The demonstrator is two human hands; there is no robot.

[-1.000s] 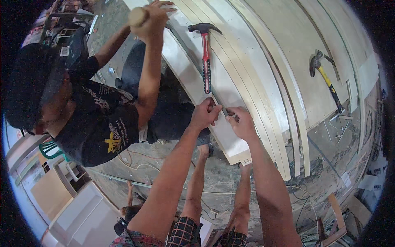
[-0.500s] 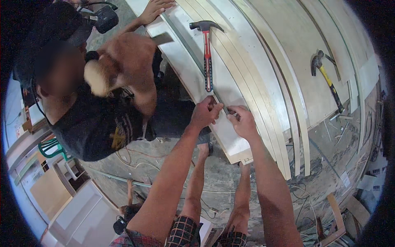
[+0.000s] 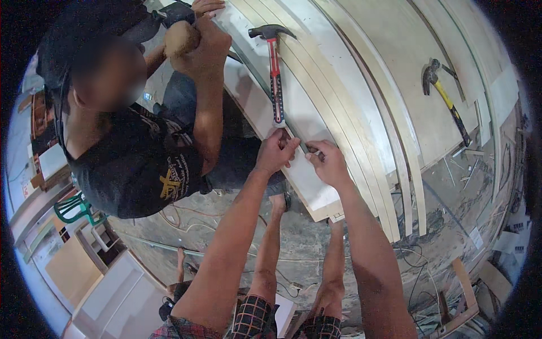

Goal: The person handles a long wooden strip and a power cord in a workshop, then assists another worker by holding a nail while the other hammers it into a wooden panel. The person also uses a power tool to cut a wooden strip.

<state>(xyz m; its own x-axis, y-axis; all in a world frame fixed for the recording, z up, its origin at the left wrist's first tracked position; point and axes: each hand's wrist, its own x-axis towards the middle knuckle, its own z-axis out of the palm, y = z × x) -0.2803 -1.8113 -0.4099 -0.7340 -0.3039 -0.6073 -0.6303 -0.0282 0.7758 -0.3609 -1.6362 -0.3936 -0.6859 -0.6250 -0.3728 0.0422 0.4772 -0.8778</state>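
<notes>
My left hand is closed in a pinch at the edge of a pale board; what lies between its fingers is hidden. Just to its right, my right hand pinches at the near end of a thin greyish-green strip, which runs along the board away from me. A claw hammer with a black head and a red-and-black handle lies across the board, its handle end just beyond my left fingers.
Several long pale wooden strips lie to the right, with a yellow-handled hammer farther over. A person in a dark shirt crouches close at the left, one hand resting at the board's far end. Cables and offcuts lie on the floor.
The co-worker has raised the near arm up and toward the board. My hands keep almost the same place and grip. The view has shifted slightly.
</notes>
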